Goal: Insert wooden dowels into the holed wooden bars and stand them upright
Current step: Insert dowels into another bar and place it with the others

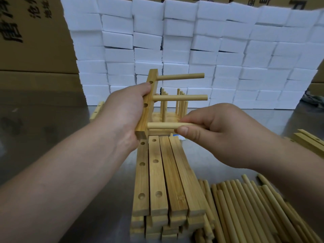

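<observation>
My left hand (pixel 126 111) grips a holed wooden bar (pixel 148 106), held on end above the table. Two dowels stick out of it to the right, the upper dowel (pixel 182 77) and the middle dowel (pixel 182 97). My right hand (pixel 215 132) pinches a third dowel (pixel 163 125) between thumb and fingers, its left end at the bar's lowest hole. Behind the hands, finished bars with upright dowels (pixel 175 106) stand on the table, partly hidden.
A stack of holed bars (pixel 164 179) lies below the hands. Several loose dowels (pixel 249 207) lie at the lower right. More bars (pixel 310 141) rest at the right edge and one bar (pixel 97 110) at the left. White foam blocks (pixel 192 50) and cardboard boxes (pixel 31 41) form the back wall.
</observation>
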A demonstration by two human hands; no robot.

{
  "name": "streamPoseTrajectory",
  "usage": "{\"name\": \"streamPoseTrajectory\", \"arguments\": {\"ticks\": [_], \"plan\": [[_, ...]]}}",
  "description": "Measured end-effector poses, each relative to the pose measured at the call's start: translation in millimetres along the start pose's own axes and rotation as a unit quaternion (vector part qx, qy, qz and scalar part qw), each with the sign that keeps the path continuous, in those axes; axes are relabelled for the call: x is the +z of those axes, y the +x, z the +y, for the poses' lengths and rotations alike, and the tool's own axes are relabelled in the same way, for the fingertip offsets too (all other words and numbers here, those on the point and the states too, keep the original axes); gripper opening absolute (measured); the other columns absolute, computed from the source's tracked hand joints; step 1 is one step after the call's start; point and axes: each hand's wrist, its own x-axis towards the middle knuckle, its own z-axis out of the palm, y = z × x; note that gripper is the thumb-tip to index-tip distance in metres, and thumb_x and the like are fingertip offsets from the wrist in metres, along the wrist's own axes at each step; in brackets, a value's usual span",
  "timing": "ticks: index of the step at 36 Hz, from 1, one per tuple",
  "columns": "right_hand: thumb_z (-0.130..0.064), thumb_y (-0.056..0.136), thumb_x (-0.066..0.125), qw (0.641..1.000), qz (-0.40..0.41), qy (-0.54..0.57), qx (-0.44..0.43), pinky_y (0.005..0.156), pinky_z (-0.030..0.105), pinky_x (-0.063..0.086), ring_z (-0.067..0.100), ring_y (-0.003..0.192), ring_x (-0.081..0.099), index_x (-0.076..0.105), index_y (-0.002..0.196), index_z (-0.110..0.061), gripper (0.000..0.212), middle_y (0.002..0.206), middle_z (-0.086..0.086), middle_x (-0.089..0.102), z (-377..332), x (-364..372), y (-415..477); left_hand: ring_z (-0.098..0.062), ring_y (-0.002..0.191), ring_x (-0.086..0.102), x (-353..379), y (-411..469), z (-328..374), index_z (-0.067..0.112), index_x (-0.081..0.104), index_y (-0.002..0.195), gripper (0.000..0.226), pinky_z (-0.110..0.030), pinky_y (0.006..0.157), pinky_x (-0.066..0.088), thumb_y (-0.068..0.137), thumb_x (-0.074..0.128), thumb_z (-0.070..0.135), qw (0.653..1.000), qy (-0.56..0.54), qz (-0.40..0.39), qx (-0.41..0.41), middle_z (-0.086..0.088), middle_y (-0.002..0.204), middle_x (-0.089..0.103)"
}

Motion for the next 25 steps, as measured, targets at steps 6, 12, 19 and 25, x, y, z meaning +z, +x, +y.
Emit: {"name": "streamPoseTrajectory", "arguments": {"ticks": [6, 12, 19, 25], "plan": [[-0.051, 0.072, 0.042, 0.999, -0.005, 0.047, 0.027, 0.048, 0.014, 0.036, 0.003, 0.044, 0.043, 0.064, 0.069, -0.031, 0.03, 0.045, -0.013, 0.045, -1.7, -0.6, 1.2, -0.012, 0.031, 0.052, 0.7, 1.9, -1.2, 0.017, 0.067, 0.061, 0.029, -0.018, 0.034, 0.041, 0.088, 0.06, 0.027, 1.0, -0.001, 0.006, -0.005, 0.001, 0.045, 0.057], [-0.071, 0.073, 0.047, 0.995, 0.027, 0.083, 0.04, 0.048, 0.015, 0.041, 0.001, 0.045, 0.05, 0.065, 0.077, -0.039, 0.037, 0.051, -0.016, 0.056, -2.1, -10.3, 2.3, -0.014, 0.044, 0.048, -2.7, 12.0, 3.2, 0.016, 0.068, 0.073, 0.02, -0.015, 0.041, 0.043, 0.088, 0.059, 0.025, 1.0, -0.003, -0.011, -0.006, -0.006, 0.072, 0.058], [-0.041, 0.074, 0.047, 0.966, 0.151, 0.177, 0.116, 0.052, 0.029, 0.043, 0.007, 0.045, 0.054, 0.068, 0.077, -0.026, 0.025, 0.059, -0.004, 0.065, 12.8, -26.0, 4.7, -0.008, 0.046, 0.047, -12.7, 26.0, 14.5, 0.009, 0.065, 0.092, 0.02, -0.013, 0.04, 0.033, 0.09, 0.049, 0.021, 0.989, -0.022, -0.119, -0.081, -0.002, 0.076, 0.061], [-0.026, 0.083, 0.055, 0.963, 0.149, 0.136, 0.18, 0.064, 0.037, 0.055, 0.001, 0.058, 0.062, 0.054, 0.113, -0.032, 0.03, 0.082, -0.015, 0.066, 36.6, -14.6, 12.5, -0.01, 0.042, 0.055, -9.2, 20.7, 4.1, 0.001, 0.065, 0.094, 0.031, -0.012, 0.035, 0.037, 0.07, 0.051, 0.015, 0.936, -0.061, -0.274, -0.21, -0.011, 0.078, 0.067]]}}
